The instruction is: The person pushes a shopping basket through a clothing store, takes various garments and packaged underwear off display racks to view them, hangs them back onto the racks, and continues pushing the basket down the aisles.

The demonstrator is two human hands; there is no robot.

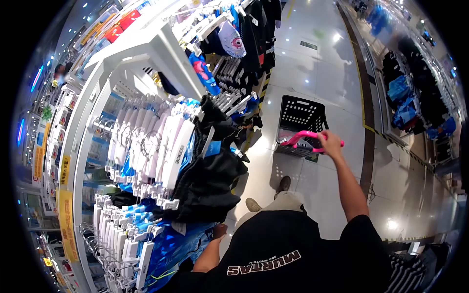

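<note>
My right hand (330, 143) is wrapped around the pink handle (305, 135) of a black plastic shopping basket (301, 115) with holes in its walls. The basket is in front of me, low over the tiled floor; something pale shows inside, too unclear to name. Down at my left side is my left hand (220, 231), in shadow beside the hanging clothes; its fingers are too dark to make out. Nearest to it are black shorts (210, 168) and blue patterned garments (168, 249) on white hangers (146, 141).
A white display rack (146, 46) stands close on my left with several rows of hung clothes. The shiny tiled aisle (312, 68) runs ahead, with yellow-and-black tape along its edges. More clothes (403, 90) hang on the right. Striped garments (408, 273) are at the lower right.
</note>
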